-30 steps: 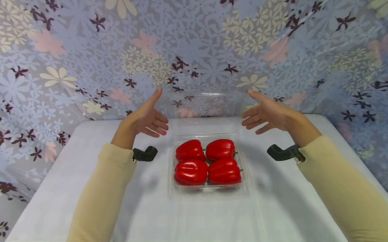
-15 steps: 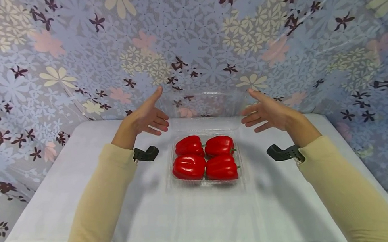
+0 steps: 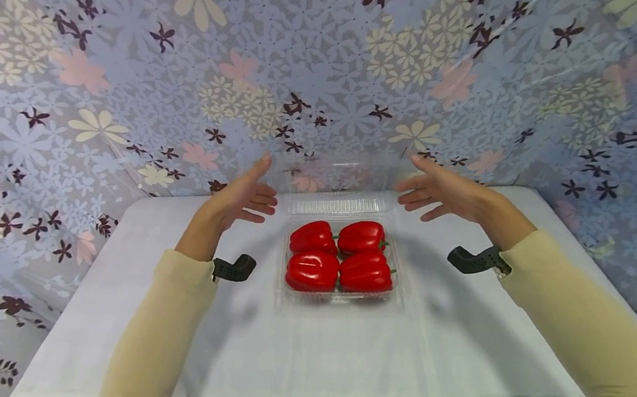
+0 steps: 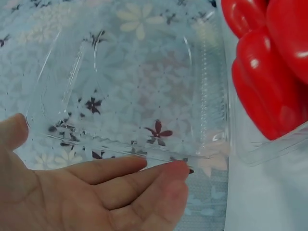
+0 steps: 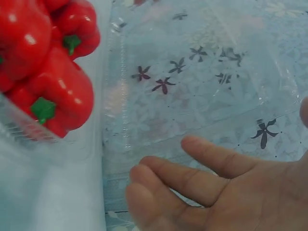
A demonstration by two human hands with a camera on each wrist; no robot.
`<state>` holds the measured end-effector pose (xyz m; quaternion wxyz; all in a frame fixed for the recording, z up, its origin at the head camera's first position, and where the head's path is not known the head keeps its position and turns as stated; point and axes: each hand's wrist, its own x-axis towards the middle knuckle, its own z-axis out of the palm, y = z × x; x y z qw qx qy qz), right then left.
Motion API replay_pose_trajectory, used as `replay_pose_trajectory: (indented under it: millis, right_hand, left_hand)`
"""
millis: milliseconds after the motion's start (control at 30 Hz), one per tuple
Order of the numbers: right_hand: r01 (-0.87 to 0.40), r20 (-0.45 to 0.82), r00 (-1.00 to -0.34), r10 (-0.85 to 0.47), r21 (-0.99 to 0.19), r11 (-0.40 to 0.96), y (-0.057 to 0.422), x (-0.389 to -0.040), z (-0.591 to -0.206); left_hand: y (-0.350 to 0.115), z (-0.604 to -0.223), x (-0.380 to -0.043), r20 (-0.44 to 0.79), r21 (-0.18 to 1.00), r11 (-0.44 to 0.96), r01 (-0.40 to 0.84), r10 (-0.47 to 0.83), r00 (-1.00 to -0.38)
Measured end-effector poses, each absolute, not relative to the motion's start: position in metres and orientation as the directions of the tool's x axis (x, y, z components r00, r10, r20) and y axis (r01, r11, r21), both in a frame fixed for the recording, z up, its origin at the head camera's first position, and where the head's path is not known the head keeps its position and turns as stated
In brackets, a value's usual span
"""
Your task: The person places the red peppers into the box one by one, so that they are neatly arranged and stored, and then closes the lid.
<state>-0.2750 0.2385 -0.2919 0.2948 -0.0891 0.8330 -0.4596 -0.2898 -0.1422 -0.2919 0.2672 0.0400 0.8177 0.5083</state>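
Several red bell peppers with green stems lie in the base of a clear plastic clamshell container on the white table. Its clear lid stands raised at the back, hinged to the base by a ridged strip. My left hand is at the lid's left side, fingers extended and thumb raised. At the right side my right hand mirrors it, palm facing inward. In the wrist views, fingertips come close to the lid edges; whether they touch, I cannot tell. Neither hand grips anything.
White cloth covers the table. A floral fabric hangs behind and around it, close behind the lid. Dark wrist-camera mounts stick out inward below each hand.
The container with the peppers has shifted slightly away from me. Its lid leans differently, with the ridged hinge strip now showing clearly. Both wrists have dropped a little and moved slightly outward.
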Motion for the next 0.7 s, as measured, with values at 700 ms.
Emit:
replay_pose_trajectory:
  millis: [700]
  right_hand:
    - [-0.086,-0.185,-0.858,-0.479,-0.867,0.490,0.249,-0.221,-0.330]
  left_hand:
    - [-0.144,-0.333,-0.244,-0.245,0.886,0.463,-0.028,0.417,-0.875]
